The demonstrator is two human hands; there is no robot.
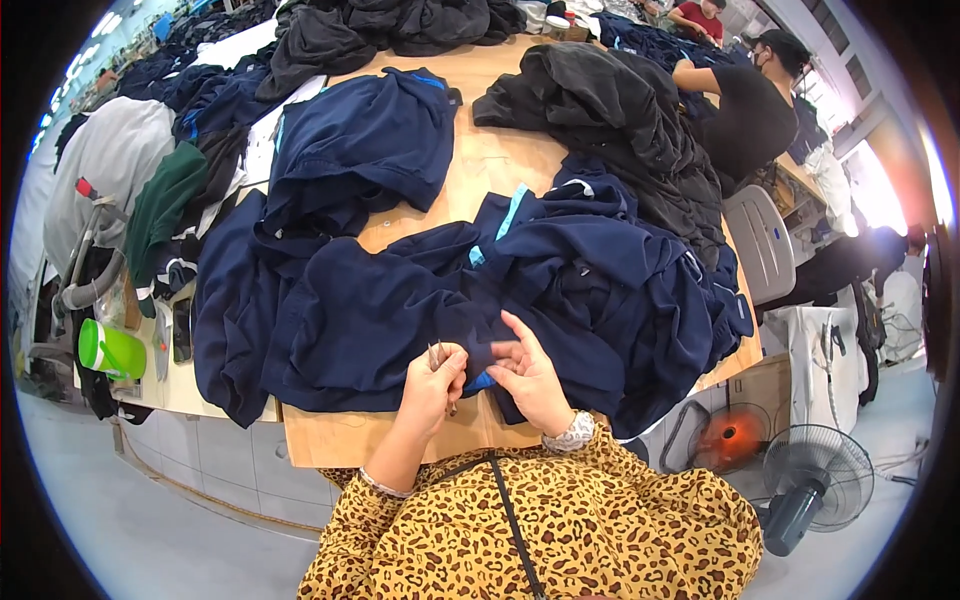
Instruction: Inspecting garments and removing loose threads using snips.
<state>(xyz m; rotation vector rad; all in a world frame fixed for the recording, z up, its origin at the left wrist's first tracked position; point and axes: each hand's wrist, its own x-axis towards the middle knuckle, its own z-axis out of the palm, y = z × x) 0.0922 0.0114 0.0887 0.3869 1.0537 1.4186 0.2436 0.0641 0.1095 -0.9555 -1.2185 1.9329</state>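
My left hand (433, 385) is closed around small metal thread snips (434, 354), whose narrow tips stick up above the fingers. Just right of it, my right hand (530, 378) has its index finger and thumb apart. Its other fingers are slightly blurred, and I see nothing held in it. Both hands are over the near edge of a dark navy garment (370, 325) spread along the table. A small bright blue patch (482, 381) of cloth shows between the hands. Light blue tape (512, 212) lies on the navy cloth farther back.
Navy garments (365, 140) and a black garment pile (600, 100) lie on the wooden table (490, 150). A green bucket (110, 350) stands at the left. On the right are a grey chair (758, 240), a fan (815, 480) and a person in black (750, 120).
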